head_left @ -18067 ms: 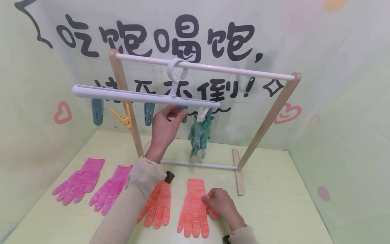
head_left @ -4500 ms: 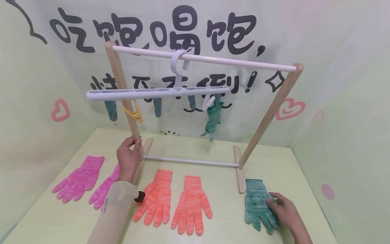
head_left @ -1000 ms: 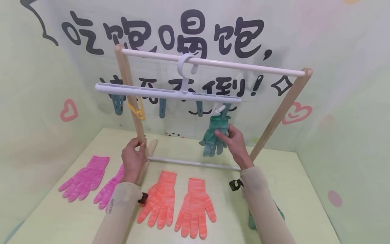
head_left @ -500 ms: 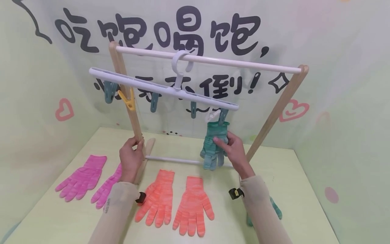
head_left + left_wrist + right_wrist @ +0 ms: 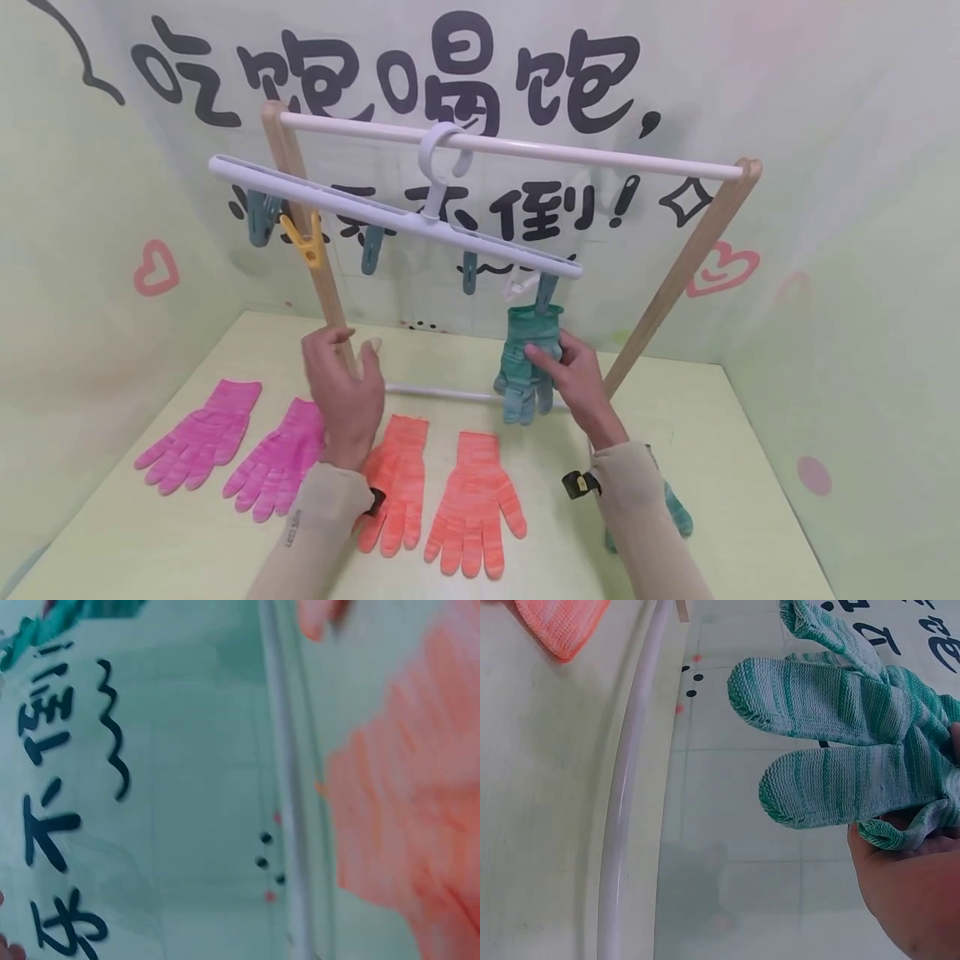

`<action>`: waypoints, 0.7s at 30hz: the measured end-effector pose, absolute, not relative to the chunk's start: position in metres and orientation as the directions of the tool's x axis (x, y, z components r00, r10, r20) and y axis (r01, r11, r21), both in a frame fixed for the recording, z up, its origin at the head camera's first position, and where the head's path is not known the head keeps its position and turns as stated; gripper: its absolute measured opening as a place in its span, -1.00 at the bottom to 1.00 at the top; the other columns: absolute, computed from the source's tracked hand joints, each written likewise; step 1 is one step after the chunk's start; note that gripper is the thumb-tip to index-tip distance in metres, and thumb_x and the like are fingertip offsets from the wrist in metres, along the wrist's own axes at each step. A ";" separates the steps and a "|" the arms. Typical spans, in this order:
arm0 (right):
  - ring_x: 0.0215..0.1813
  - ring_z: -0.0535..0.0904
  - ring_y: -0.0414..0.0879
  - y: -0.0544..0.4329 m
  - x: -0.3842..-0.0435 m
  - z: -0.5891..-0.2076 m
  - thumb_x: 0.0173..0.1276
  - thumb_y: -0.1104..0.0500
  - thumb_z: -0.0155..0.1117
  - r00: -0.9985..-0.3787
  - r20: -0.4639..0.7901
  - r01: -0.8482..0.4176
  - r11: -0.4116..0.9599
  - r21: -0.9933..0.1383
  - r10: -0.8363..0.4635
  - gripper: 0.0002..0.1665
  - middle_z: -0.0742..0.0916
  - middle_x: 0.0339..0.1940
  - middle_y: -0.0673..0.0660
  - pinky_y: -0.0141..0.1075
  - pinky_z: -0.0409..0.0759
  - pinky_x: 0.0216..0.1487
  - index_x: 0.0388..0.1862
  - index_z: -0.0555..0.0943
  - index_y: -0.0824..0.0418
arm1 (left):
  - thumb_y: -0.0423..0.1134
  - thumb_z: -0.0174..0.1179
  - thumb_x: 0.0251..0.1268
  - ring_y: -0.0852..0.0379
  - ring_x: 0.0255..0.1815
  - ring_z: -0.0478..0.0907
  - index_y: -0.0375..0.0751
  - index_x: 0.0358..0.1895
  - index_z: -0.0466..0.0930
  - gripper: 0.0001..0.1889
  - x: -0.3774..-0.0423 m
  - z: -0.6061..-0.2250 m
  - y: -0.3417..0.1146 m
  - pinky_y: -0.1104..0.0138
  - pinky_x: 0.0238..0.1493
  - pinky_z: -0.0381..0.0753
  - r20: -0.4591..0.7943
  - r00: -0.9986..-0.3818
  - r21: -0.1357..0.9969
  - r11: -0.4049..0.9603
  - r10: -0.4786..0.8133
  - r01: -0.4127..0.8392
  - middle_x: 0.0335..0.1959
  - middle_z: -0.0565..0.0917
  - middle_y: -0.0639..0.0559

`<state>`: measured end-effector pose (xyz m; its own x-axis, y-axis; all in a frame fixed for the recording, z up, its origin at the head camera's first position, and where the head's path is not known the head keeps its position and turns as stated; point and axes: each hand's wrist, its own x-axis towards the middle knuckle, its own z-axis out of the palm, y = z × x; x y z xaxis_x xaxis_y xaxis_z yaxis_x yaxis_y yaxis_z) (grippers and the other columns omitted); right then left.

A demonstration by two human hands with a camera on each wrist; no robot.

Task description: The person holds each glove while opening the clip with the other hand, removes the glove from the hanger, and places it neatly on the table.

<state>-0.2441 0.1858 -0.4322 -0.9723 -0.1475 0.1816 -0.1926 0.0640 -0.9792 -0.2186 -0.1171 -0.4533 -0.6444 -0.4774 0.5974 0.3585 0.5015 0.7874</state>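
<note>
A green knitted glove [image 5: 528, 358] hangs by its cuff from a dark teal clothespin [image 5: 547, 292] at the right end of a pale lilac hanger [image 5: 390, 215]. My right hand [image 5: 579, 379] pinches its side between thumb and fingers; its striped fingers fill much of the right wrist view. A white clothespin [image 5: 520, 286] hangs just left of the teal one. My left hand [image 5: 347, 400] is apart from the wooden rack post [image 5: 285, 154], fingers loosely bent, holding nothing. The hanger tilts, right end low, hooked on the rack's top bar [image 5: 570, 152].
Two orange gloves [image 5: 475, 500] and two pink gloves [image 5: 201, 433] lie flat on the table. Another green glove [image 5: 678, 510] lies partly under my right forearm. A yellow clothespin [image 5: 306, 244] and several teal ones hang along the hanger. A lower bar [image 5: 442, 393] crosses between the rack's feet.
My left hand has let go of the left post and moved right. The hanger's right end and the held glove have dropped lower. Since the oldest frame, a green glove has appeared on the table.
</note>
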 end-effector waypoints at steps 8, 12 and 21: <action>-0.08 0.69 -0.23 0.183 -0.241 -0.433 0.48 0.16 0.36 -0.975 0.173 -0.183 0.060 -0.981 -0.137 -0.56 0.78 -0.13 -0.15 -0.34 0.69 0.06 0.25 0.60 0.33 | -0.13 0.30 0.46 0.06 0.25 0.56 -0.20 0.33 0.46 -0.52 -0.224 -0.409 -0.070 0.18 0.21 0.61 0.495 -0.867 0.842 0.282 -0.062 0.460 0.23 0.59 -0.05; -0.09 0.68 -0.23 0.181 -0.239 -0.434 0.49 0.17 0.35 -0.976 0.171 -0.180 0.056 -0.982 -0.135 -0.58 0.78 -0.14 -0.15 -0.36 0.69 0.05 0.24 0.60 0.32 | -0.07 0.30 0.44 0.01 0.39 0.55 -0.12 0.46 0.36 -0.40 -0.234 -0.385 -0.046 0.03 0.34 0.60 0.395 -0.911 0.890 0.194 0.119 0.412 0.36 0.57 -0.03; -0.09 0.67 -0.22 0.179 -0.236 -0.436 0.49 0.18 0.35 -0.978 0.165 -0.174 0.056 -0.983 -0.128 -0.56 0.77 -0.13 -0.15 -0.37 0.68 0.07 0.26 0.59 0.32 | -0.14 0.36 0.38 -0.03 0.37 0.62 -0.13 0.40 0.48 -0.44 -0.256 -0.358 -0.010 0.04 0.46 0.53 0.209 -0.956 0.977 -0.082 0.205 0.196 0.32 0.66 -0.13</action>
<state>-0.2361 0.1794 -0.4355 -0.9779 -0.1277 0.1654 -0.1736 0.0561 -0.9832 -0.2563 -0.0105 -0.3579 -0.9562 0.2052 0.2085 0.1956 -0.0816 0.9773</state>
